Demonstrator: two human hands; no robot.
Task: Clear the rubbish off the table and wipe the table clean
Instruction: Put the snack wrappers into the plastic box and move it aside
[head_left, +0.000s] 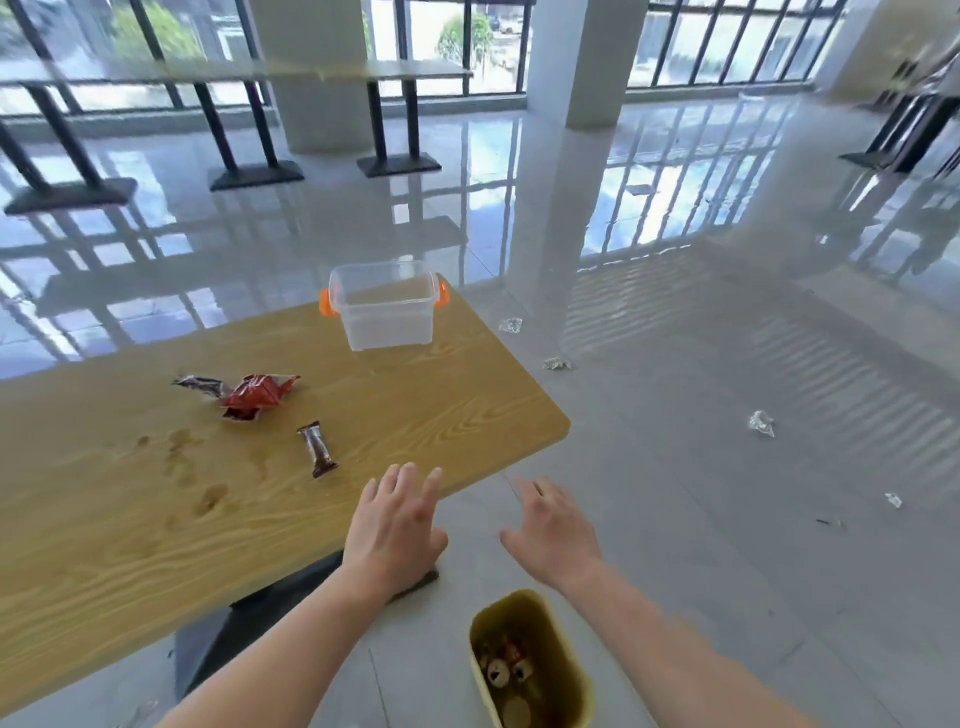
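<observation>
A wooden table (415, 415) carries a crumpled red wrapper (254, 397), a dark wrapper (200, 385) beside it and a brown snack-bar wrapper (318, 449) nearer me. Brown spill stains (182, 462) mark the left part of the tabletop. A clear plastic box with orange handles (387, 306) stands at the far corner. My left hand (395, 525) hovers open over the table's near edge, holding nothing. My right hand (550, 530) is open above the floor, beside the table. A yellow bin (530, 660) with rubbish inside stands on the floor below my hands.
Several crumpled bits of foil or plastic (761, 422) lie on the grey floor right of the table. The table's dark base (270, 608) is under its near edge. Other tables on black pedestals (400, 130) and a white pillar (571, 62) stand farther off by the windows.
</observation>
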